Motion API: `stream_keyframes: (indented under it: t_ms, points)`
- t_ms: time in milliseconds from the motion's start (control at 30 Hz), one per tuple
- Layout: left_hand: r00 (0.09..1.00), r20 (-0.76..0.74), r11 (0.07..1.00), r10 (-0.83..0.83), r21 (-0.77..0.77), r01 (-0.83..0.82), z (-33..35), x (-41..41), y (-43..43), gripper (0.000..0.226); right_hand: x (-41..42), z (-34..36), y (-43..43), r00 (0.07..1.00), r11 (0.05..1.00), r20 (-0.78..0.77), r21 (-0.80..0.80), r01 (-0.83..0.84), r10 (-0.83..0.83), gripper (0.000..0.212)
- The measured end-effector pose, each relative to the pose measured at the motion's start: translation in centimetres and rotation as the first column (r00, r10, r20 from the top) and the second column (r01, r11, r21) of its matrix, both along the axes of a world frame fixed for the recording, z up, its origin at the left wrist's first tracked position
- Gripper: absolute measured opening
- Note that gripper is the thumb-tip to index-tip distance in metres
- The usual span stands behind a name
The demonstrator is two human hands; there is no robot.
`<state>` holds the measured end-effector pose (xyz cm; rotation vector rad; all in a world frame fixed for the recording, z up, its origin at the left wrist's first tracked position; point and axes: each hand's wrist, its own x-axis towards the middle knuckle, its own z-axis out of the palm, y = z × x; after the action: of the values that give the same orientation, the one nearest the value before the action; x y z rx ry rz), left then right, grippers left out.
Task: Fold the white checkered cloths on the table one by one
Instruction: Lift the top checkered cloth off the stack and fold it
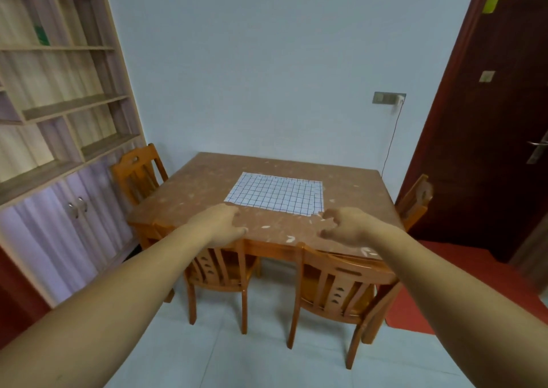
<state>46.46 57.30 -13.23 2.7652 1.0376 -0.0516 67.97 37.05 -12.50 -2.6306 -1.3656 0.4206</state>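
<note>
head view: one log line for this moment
cloths: flat on table | left hand: open, empty | right hand: open, empty

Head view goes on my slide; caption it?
Left hand and right hand, both empty, extend toward white checkered cloths lying flat on the wooden table.

A white checkered cloth (275,193) with a thin dark grid lies spread flat and unfolded on the middle of the brown tabletop (353,186). Its edges run roughly in line with the tabletop's. Along its right side and near right corner the edge of a lower cloth (319,202) of the same pattern peeks out, slightly askew. How many are stacked cannot be told.
</note>
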Motion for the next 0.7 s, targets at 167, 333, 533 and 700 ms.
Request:
stream_keyframes:
  t_ms: [167,333,533,700]
  points:
    - [0.999,0.02,0.997,-0.039,-0.063,0.04,-1.3,4.4,7.8,0.067,4.0,-0.8,7.2,0.999,0.999,0.002,0.004,0.043,-0.043,0.063]
    - [0.994,-0.022,0.993,-0.105,-0.058,0.103,-2.2,7.8,14.8,0.066,7.3,-2.0,13.6,0.997,0.997,-0.007,-0.023,0.08,-0.08,0.064]
    - [0.988,-0.049,0.987,-0.144,-0.081,0.139,-3.9,12.0,20.8,0.062,11.0,-4.4,18.7,0.993,0.992,-0.033,-0.063,0.11,-0.112,0.064]
    - [0.98,-0.092,0.981,-0.176,-0.095,0.167,-5.9,16.9,25.2,0.062,15.5,-6.1,22.5,0.992,0.99,-0.047,-0.088,0.114,-0.118,0.065]
